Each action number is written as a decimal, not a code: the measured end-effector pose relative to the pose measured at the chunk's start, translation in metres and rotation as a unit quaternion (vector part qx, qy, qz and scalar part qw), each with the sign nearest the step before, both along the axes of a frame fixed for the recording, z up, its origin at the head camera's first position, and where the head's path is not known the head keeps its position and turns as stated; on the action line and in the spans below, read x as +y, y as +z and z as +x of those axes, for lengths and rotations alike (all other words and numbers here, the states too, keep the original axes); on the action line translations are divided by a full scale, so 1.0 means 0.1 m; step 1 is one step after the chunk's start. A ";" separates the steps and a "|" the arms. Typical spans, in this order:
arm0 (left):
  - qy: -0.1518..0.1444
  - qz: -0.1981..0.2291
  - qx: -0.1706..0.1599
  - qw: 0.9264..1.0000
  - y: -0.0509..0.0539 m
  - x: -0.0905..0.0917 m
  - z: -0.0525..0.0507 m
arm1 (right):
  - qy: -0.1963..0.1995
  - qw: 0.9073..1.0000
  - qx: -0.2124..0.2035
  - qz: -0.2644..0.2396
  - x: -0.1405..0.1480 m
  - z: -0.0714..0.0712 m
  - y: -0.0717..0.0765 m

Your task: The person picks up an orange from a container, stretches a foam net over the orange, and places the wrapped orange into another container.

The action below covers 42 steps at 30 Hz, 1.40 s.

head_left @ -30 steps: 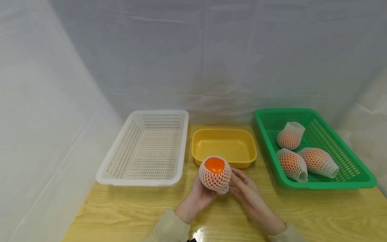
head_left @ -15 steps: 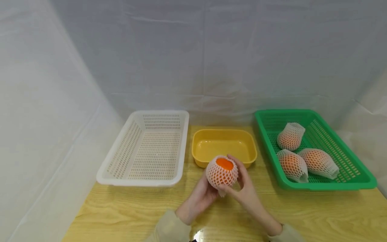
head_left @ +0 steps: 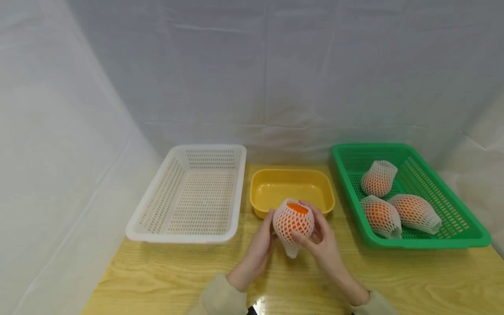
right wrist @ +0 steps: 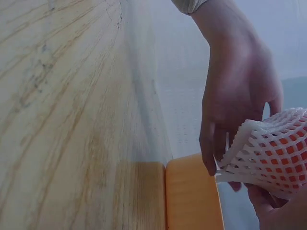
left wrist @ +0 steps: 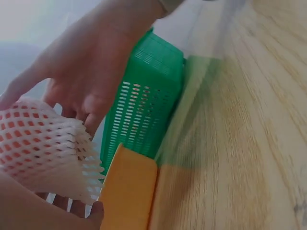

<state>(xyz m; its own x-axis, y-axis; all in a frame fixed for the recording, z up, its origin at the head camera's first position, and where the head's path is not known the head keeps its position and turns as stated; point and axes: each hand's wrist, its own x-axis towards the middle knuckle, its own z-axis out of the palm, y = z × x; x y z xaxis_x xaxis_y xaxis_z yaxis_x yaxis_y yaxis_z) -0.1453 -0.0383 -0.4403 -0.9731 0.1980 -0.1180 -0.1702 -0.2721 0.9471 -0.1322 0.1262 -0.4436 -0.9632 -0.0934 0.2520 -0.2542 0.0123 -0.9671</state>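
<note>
A round, smooth orange fruit [head_left: 297, 208] is wrapped in a white foam net sleeve [head_left: 289, 223]; its exact kind is not clear. The net's narrow tail hangs toward me, while the orange top shows through the wider end. My right hand [head_left: 324, 245] grips the wrapped fruit from the right, thumb in front and fingers behind. On the other side, my left hand [head_left: 257, 245] has its fairly straight fingers against the net. In the right wrist view the left hand [right wrist: 240, 91] reaches down beside the net's end [right wrist: 249, 158].
Behind the hands stands a yellow tub [head_left: 291, 175]. A white basket [head_left: 134, 234] is to the left. The green basket [head_left: 429, 243] on the right holds three net-wrapped fruits [head_left: 379, 178]. All rest on a wooden table [head_left: 157, 280], with white sheeting [head_left: 252, 78] behind.
The wrapped fruit has moved a little right and tipped, so its tail now hangs in view. My right hand has taken hold of it; my left hand has loosened from underneath to its side.
</note>
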 end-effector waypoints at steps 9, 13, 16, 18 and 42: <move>0.028 -0.083 0.064 0.994 -0.02 0.02 0.01 | 0.016 0.999 0.001 0.041 -0.01 -0.02 0.01; 0.045 -0.100 0.080 0.991 -0.03 0.01 0.00 | 0.029 0.999 -0.009 0.040 0.00 -0.03 0.01; 0.057 -0.110 0.092 0.988 -0.03 0.00 -0.02 | 0.040 0.998 -0.009 0.051 0.03 -0.03 0.02; 0.060 -0.112 0.094 0.987 -0.02 0.00 -0.03 | 0.045 0.997 -0.005 0.063 0.04 -0.03 0.03; 0.054 -0.122 0.113 0.985 -0.01 0.00 -0.05 | 0.036 0.997 -0.006 0.062 -0.01 -0.03 0.03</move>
<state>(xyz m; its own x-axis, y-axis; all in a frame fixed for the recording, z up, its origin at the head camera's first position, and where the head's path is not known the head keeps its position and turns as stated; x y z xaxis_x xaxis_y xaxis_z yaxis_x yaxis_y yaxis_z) -0.1508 -0.0382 -0.4414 -0.9938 0.0841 0.0734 0.0705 -0.0368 0.9968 -0.1349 0.1253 -0.4402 -0.9558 -0.1912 0.2234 -0.2476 0.1134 -0.9622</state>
